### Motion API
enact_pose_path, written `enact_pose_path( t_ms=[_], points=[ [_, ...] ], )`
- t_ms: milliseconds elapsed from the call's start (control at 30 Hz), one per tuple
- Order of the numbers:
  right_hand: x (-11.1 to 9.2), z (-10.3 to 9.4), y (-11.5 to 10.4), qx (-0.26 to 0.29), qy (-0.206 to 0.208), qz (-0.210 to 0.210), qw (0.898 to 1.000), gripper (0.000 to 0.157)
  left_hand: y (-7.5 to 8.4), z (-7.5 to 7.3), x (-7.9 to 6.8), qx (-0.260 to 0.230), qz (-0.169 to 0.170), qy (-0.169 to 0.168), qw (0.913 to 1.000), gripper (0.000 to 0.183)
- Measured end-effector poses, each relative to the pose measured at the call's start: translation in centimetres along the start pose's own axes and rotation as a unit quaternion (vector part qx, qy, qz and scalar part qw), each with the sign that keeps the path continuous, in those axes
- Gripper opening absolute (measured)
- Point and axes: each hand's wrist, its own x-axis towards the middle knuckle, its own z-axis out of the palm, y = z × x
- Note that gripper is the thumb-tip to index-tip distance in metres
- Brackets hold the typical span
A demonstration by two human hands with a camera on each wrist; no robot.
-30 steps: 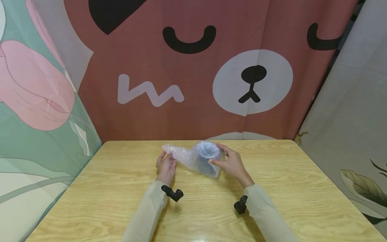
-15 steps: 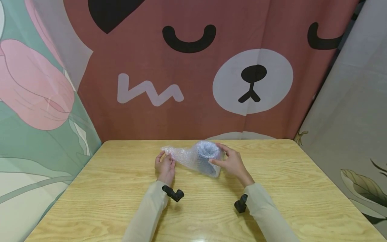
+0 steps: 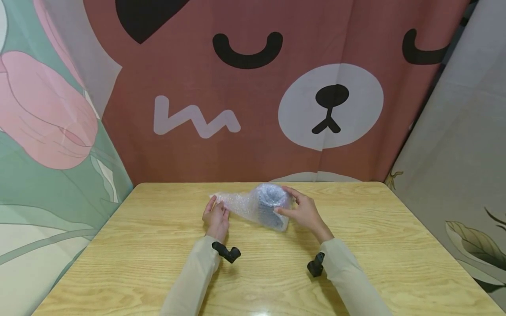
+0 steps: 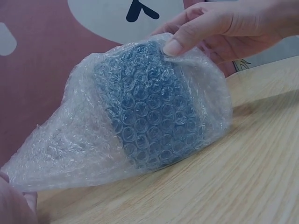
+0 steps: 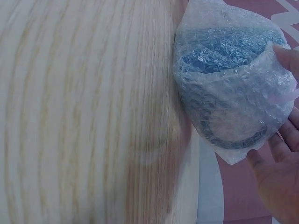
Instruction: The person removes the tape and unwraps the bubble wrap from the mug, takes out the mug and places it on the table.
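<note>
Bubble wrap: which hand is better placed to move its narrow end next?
Probably the left hand: it holds the narrow end of the bubble wrap, while the right hand grips the bulky part.

Your left forearm (image 3: 187, 281) and right forearm (image 3: 352, 276) slant forward and inward, both sleeved to the wrist. Your left hand (image 3: 216, 218) pinches, its fingers bent. Your right hand (image 3: 304, 215) grips, the thumb pointing across to your left and the fingers reaching beyond it, spread from the thumb. The 2 hands stand apart.
</note>
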Motion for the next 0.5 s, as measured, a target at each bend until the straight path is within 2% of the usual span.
enact_pose_path(
  t_ms=[233,500],
  points=[
    [-0.01,-0.04,-0.08,-0.001,-0.006,-0.002,1.0,0.078,0.09,-0.19,-0.05,0.007,-0.007,0.002,1.0,0.049],
    [-0.22,0.09,-0.02,0.004,-0.007,-0.013,1.0,0.079,0.51,-0.38,-0.04,0.001,-0.023,-0.026,0.9994,0.052]
  ],
)
